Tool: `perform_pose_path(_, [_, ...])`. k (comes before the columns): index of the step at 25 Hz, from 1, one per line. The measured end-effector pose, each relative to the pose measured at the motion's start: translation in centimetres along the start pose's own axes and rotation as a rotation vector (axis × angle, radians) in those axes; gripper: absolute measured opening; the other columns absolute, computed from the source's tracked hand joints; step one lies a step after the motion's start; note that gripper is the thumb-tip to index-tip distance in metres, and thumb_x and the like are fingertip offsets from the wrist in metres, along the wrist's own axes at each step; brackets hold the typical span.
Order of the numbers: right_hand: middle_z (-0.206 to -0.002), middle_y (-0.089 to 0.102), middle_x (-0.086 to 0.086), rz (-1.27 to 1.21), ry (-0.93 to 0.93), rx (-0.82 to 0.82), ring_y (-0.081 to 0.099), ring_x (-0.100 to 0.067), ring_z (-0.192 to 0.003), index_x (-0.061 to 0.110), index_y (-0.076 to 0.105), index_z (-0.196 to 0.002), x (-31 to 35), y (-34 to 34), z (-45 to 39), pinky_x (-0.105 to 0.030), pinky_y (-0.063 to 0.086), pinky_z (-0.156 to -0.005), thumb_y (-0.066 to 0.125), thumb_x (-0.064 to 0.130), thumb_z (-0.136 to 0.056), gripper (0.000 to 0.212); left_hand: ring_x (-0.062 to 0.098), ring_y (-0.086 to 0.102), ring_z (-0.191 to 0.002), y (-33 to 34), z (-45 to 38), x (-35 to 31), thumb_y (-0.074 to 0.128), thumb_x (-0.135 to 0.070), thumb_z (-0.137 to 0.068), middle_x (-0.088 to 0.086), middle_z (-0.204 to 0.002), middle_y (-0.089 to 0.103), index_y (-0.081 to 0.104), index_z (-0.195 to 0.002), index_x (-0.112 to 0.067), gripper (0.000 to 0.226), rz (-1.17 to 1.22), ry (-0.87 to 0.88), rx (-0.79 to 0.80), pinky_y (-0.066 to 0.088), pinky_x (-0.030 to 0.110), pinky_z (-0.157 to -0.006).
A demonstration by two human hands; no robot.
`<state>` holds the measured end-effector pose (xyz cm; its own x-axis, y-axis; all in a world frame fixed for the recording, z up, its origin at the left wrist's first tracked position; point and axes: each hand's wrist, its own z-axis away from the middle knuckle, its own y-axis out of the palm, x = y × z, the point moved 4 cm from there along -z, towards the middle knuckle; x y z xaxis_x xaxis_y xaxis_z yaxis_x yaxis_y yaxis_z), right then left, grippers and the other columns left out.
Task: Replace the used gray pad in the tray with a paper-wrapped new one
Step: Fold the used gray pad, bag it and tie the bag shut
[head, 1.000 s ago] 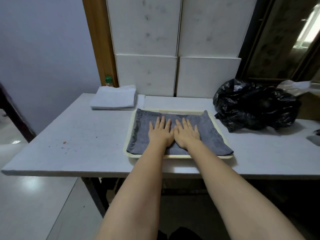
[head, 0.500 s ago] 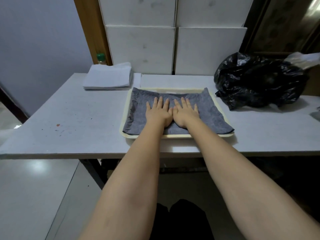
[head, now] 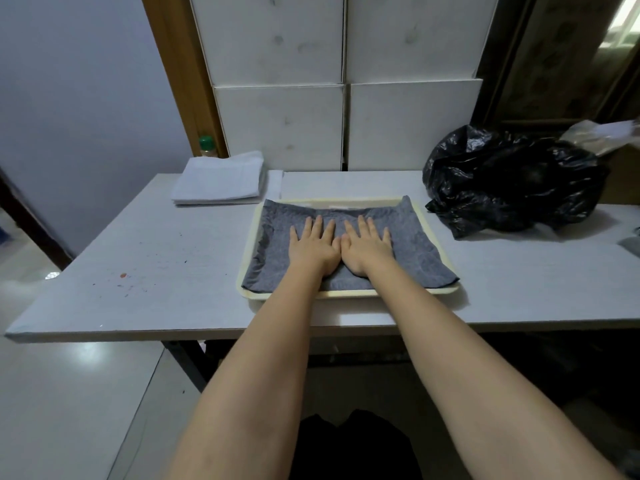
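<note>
In the tray [head: 346, 295] at the table's middle lies the gray pad [head: 408, 244]; I rest my left hand [head: 313, 247] and right hand [head: 367, 249] flat on it, fingers straight, gripping nothing, probably to press it smooth. White folded sheets [head: 220, 178] sit beyond.

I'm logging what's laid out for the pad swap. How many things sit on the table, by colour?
Gray: 1, the gray pad
Cream: 1, the tray
White: 1, the folded white stack
Black: 1, the black plastic bag
Total: 4
</note>
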<state>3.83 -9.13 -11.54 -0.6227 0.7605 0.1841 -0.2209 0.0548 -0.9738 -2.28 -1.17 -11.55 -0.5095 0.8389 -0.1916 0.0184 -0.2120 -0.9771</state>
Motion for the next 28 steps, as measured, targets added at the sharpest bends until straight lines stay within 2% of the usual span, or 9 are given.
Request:
perform_pose_path(4, [-0.159,-0.004,-0.011,0.058,0.008,-0.063,-0.005,-0.025,-0.147,0.015,0.007,-0.151,-0.3,-1.5,0.9,-0.048,0.000,-0.118,0.019,0.036,-0.100,0.056,0.024,-0.001,-0.149,-1.0,0.6,0.0,0.019,-0.037,-0.102,0.007,-0.161,0.008,0.022,-0.149,-0.015,0.053,0.050,0.025,-0.026,-0.001,0.049,-0.120])
perform_pose_path(6, [-0.151,0.023,-0.020,0.196,0.122,-0.289,0.021,-0.031,-0.140,0.004,0.026,-0.143,-1.8,-3.5,1.4,-0.045,0.023,-0.111,0.036,0.030,-0.097,0.054,0.027,0.010,-0.148,-1.9,1.0,0.4,0.028,-0.032,-0.100,0.011,-0.155,0.025,0.040,-0.139,-0.011,0.046,0.031,0.055,-0.101,0.009,0.048,-0.119])
perform_pose_path(8, [-0.133,0.040,-0.017,0.272,0.309,-0.419,0.039,-0.031,-0.121,0.005,0.039,-0.133,-3.9,-5.0,2.1,-0.038,0.038,-0.094,0.045,0.022,-0.094,0.043,0.027,0.011,-0.148,-2.2,1.6,0.1,0.031,-0.034,-0.100,0.010,-0.156,0.023,0.037,-0.141,-0.014,0.047,-0.011,0.107,-0.102,0.011,0.047,-0.119])
perform_pose_path(12, [-0.123,0.045,-0.013,0.325,0.458,-0.265,0.045,-0.027,-0.109,0.006,0.042,-0.129,-5.4,-5.1,2.6,-0.033,0.036,-0.069,0.047,0.026,-0.094,0.040,0.024,-0.004,-0.149,-1.1,2.1,-1.1,0.022,-0.047,-0.100,0.004,-0.161,0.001,0.015,-0.151,-0.024,0.057,-0.059,0.163,0.023,0.000,0.049,-0.120])
perform_pose_path(17, [-0.121,0.053,-0.013,0.400,0.445,-0.217,0.050,-0.025,-0.109,0.007,0.046,-0.126,-5.1,-4.9,2.7,-0.030,0.031,-0.068,0.050,0.019,-0.092,0.036,0.024,-0.005,-0.149,-0.4,2.2,-1.1,0.019,-0.050,-0.099,0.004,-0.161,-0.002,0.009,-0.152,-0.027,0.058,-0.064,0.132,0.070,-0.002,0.049,-0.120])
perform_pose_path(19, [-0.118,0.060,-0.010,0.347,0.404,-0.203,0.055,-0.024,-0.109,0.006,0.036,-0.136,-5.0,-5.3,2.8,-0.027,0.031,-0.069,0.051,0.011,-0.089,0.049,0.025,-0.003,-0.149,-0.5,2.0,-1.1,0.020,-0.049,-0.100,0.005,-0.161,-0.002,0.009,-0.152,-0.026,0.058,-0.055,0.144,0.088,-0.001,0.050,-0.120])
perform_pose_path(23, [-0.116,0.064,-0.006,0.288,0.262,-0.207,0.061,-0.024,-0.104,0.014,-0.007,-0.150,-3.9,-7.4,2.9,-0.028,0.038,-0.065,0.048,0.003,-0.085,0.086,0.029,0.011,-0.146,-1.4,1.6,-1.5,0.032,-0.047,-0.098,0.010,-0.158,0.015,0.026,-0.148,-0.022,0.056,-0.024,0.143,0.078,0.011,0.050,-0.118])
perform_pose_path(26, [-0.133,0.054,-0.009,0.364,0.199,-0.155,0.060,-0.023,-0.108,0.006,-0.007,-0.149,-1.2,-8.3,3.2,-0.027,0.041,-0.070,0.043,0.007,-0.092,0.076,0.034,0.028,-0.131,-2.4,1.1,-2.1,0.046,-0.043,-0.092,0.014,-0.138,0.037,0.055,-0.128,-0.017,0.045,-0.049,0.115,-0.067,0.028,0.042,-0.106])
perform_pose_path(28, [-0.126,0.057,-0.006,0.356,0.138,-0.044,0.059,-0.023,-0.109,0.008,0.018,-0.146,0.6,-7.8,3.5,-0.028,0.044,-0.075,0.044,0.014,-0.093,0.060,0.036,0.036,-0.120,-2.8,0.8,-2.5,0.051,-0.031,-0.090,0.019,-0.124,0.045,0.062,-0.114,-0.008,0.034,0.030,0.125,-0.116,0.035,0.040,-0.096])
